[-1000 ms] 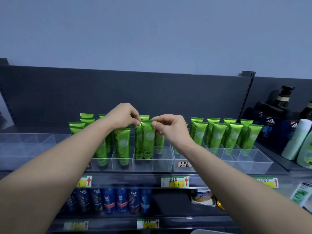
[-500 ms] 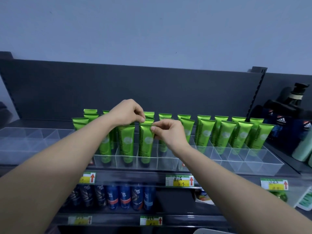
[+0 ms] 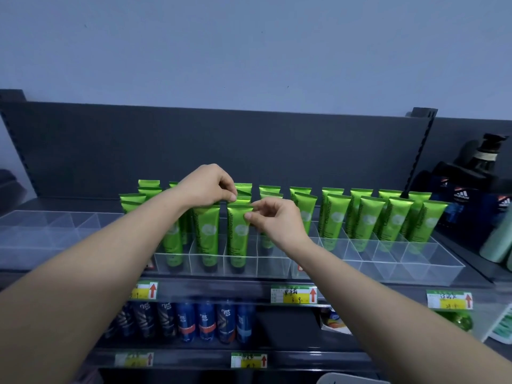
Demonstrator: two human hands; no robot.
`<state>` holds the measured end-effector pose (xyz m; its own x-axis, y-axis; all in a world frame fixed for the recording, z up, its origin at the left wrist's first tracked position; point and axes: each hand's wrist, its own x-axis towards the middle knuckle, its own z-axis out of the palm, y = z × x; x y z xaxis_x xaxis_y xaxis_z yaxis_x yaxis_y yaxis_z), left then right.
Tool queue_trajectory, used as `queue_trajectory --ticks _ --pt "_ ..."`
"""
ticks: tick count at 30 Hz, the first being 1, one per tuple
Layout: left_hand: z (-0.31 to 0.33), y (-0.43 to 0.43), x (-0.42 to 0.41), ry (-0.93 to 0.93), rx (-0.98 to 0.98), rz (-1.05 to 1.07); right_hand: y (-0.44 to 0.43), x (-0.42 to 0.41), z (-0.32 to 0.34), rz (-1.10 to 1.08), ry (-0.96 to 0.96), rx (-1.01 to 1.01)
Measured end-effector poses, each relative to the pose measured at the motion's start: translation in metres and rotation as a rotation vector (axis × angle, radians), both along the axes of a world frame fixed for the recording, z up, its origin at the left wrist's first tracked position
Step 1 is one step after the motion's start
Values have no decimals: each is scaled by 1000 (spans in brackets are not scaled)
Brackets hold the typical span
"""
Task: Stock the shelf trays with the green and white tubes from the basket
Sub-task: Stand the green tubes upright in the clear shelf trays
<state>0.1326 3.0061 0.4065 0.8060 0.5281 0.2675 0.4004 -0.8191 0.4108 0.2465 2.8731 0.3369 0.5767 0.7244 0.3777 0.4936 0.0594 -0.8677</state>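
Observation:
Several green tubes with white emblems stand upright in clear divided shelf trays (image 3: 274,268). One green tube (image 3: 238,236) stands in a front compartment of the middle tray. My right hand (image 3: 277,221) pinches the right corner of its crimped top. My left hand (image 3: 206,187) is above and to the left, its curled fingertips pinching a crimped tube top (image 3: 240,200) just behind that tube. The compartment to the right of the front tube holds nothing at the front.
A clear tray (image 3: 41,231) with no tubes sits at the left. The right tray (image 3: 421,261) holds tubes in its back rows. Dark bottles (image 3: 482,162) and pale bottles (image 3: 496,242) stand at the right. Blue cans (image 3: 206,322) line the lower shelf. A pale rim (image 3: 346,379) shows at the bottom edge.
The tube both hands held by its top has gone down into the front compartment. My right hand has slid to its right corner, and my left hand has lifted slightly.

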Motion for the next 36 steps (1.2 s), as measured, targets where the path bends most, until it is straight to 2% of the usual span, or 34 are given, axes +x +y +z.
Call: queue_trajectory --ticks 9,15,19,24,36 --pt "3 -10 -4 52 110 47 -15 3 5 -10 -88 -109" --pt "10 -22 -5 48 254 74 -33 15 15 -151 -367 -255" --pt "13 -37 3 112 336 45 -47 25 21 -253 -611 -341" --pt "9 -68 22 190 493 -35 -70 40 22 -375 -752 -470" --pt "-43 -162 102 142 628 -309 -174 84 -4 -626 -654 -773"
